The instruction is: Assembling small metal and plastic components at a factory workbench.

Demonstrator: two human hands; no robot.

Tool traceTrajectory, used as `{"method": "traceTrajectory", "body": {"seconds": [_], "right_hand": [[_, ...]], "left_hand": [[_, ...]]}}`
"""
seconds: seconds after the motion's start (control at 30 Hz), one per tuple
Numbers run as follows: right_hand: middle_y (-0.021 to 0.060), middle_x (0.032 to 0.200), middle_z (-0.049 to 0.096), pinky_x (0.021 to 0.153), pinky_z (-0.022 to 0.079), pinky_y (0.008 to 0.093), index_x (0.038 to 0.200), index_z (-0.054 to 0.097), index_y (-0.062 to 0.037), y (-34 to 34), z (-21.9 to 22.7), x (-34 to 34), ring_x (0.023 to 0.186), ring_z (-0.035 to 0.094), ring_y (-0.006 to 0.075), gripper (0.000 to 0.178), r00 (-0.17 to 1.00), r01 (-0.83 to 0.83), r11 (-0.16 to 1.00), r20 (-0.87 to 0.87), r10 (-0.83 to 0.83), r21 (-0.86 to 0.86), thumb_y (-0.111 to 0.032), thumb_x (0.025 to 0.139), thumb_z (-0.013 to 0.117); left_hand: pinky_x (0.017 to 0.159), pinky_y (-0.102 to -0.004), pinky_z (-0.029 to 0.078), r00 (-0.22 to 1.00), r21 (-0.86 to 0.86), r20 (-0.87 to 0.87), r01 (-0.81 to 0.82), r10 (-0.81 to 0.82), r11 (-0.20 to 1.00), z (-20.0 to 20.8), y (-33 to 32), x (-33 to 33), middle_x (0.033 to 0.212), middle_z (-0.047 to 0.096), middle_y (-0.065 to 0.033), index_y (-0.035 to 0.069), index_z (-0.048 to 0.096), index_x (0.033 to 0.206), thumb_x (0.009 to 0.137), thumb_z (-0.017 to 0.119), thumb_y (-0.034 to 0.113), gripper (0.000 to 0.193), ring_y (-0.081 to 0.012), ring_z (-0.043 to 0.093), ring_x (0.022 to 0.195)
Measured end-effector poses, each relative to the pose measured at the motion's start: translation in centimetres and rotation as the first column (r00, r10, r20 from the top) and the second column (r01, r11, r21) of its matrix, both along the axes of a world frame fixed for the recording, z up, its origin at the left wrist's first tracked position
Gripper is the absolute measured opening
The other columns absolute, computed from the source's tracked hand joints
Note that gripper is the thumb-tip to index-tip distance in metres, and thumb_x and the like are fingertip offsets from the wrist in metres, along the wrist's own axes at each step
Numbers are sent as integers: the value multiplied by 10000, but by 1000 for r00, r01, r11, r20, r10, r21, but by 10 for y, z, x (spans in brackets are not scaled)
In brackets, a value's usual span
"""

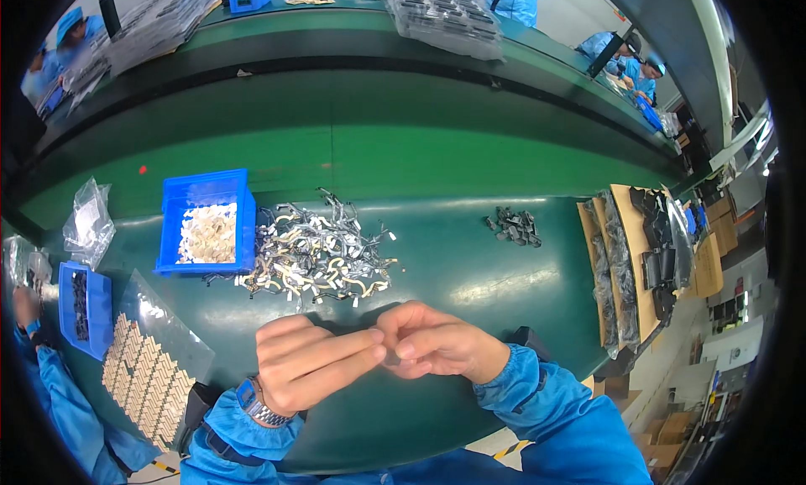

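My left hand (pixel 315 361) and my right hand (pixel 437 342) meet fingertip to fingertip above the near part of the green table (pixel 453 275). Both are closed in a pinch. Whatever lies between the fingertips is hidden or too small to make out. Just beyond my left hand spreads a tangled heap of short cable pieces (pixel 323 250), dark and yellowish with white ends. A small pile of black parts (pixel 514 226) lies farther off, beyond my right hand.
A blue bin (pixel 208 176) of small whitish pieces stands left of the heap. Farther left are a smaller blue bin (pixel 99 313), rows of beige strips (pixel 147 380) and a plastic bag (pixel 88 220). Stacked cardboard layers with black parts (pixel 634 258) edge the right side. A co-worker's sleeve (pixel 71 409) shows at left.
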State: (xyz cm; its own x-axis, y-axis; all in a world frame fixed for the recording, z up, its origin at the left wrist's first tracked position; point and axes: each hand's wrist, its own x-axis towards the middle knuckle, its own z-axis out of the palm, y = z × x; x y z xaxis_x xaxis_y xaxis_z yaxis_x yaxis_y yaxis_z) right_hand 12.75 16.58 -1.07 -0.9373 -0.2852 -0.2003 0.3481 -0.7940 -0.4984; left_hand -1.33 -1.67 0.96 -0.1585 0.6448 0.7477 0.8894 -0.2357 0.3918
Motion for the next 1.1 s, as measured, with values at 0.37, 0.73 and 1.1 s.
{"method": "traceTrajectory", "body": {"seconds": [0.37,0.73,1.1], "right_hand": [[49,775,485,484,305,217,910,608,9,2,0,0,613,405,96,97,1000,-6,999,10,6,-31,-71,930,659],[76,1007,588,558,343,256,957,628,-14,0,-6,0,676,427,99,127,962,266,954,-111,-251,140,-117,938,700],[27,1043,625,786,495,224,1012,649,-18,-6,3,-4,948,597,75,95,891,431,751,-367,-267,500,-68,966,715]], "left_hand": [[506,-230,391,996,22,-48,72,-71,997,-6,0,-5,994,793,-44,91,815,957,697,770,82,264,-86,615,589],[495,-251,439,960,-20,280,19,-13,1000,-4,11,2,906,786,-64,69,807,973,726,861,54,253,-127,652,569],[626,-276,568,812,-118,583,61,20,991,-2,7,7,942,782,-142,-9,792,981,760,866,27,236,-168,716,670]]}}
